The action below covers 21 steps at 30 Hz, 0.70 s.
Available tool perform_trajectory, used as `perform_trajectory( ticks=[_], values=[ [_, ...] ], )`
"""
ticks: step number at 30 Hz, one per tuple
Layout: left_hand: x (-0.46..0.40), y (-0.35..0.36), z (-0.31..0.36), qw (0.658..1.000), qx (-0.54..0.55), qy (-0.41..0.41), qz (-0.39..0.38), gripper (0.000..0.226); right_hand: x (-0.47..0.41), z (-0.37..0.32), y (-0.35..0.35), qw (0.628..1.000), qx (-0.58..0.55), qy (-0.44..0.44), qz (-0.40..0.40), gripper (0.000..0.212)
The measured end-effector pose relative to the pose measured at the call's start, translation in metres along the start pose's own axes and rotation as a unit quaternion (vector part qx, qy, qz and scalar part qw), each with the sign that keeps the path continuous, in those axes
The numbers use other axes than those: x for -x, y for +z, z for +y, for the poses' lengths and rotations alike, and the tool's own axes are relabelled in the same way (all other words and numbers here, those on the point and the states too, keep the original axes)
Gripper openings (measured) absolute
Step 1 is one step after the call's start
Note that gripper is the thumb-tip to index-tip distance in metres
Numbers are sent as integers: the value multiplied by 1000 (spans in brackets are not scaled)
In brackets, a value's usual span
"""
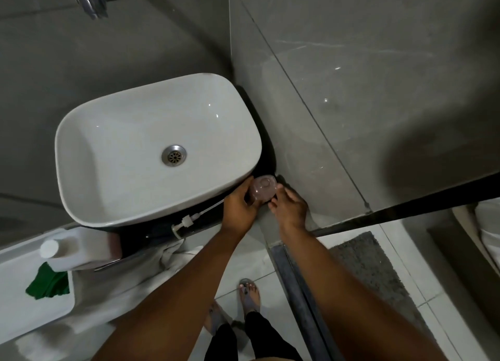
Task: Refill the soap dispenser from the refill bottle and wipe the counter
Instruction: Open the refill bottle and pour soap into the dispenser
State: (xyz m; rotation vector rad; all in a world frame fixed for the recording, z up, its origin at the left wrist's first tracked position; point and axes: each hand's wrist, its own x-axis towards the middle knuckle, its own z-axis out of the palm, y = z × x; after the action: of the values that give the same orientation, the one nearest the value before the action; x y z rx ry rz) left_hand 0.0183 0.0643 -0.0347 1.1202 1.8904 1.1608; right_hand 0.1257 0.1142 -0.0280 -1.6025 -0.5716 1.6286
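Both hands are on the soap dispenser (263, 188): left hand (240, 207) curled around its side, right hand (289, 207) pinching its right edge with the fingertips. It stands upright, open mouth up, on the dark counter (208, 220) wedged between the white sink (151, 146) and the grey tiled wall (338, 89). The pump (189, 221) lies on the counter, tube pointing right. The refill bottle (73, 248) sits near-left, partly hidden by the basin.

Glossy white ceramic basin (130, 154) with a shiny metal drain (174, 155); beside the basin, a clear plastic dispenser (263, 188), green cloth (48, 284), polished grey wall tiles (351, 76).
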Motion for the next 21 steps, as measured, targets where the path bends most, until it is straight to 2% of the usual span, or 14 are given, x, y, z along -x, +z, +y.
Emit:
perform_trajectory(
  ticks=[4, 11, 17, 21],
  values=[
    [-2, 2, -1, 1000, 13, -15, 0, 60, -3, 2, 1, 1000, -3, 3, 3, 25],
    [2, 4, 0, 999, 27, -39, 16, 61, 2, 0, 1, 1000, 13, 14, 3, 9],
    [12, 4, -2, 995, 66, -62, 31, 64, 9, 1, -3, 1000, 23, 21, 5, 17],
    [47, -21, -13, 990, 94, -91, 44, 72, 34, 13, -2, 997, 36, 67, 3, 14]
  ],
)
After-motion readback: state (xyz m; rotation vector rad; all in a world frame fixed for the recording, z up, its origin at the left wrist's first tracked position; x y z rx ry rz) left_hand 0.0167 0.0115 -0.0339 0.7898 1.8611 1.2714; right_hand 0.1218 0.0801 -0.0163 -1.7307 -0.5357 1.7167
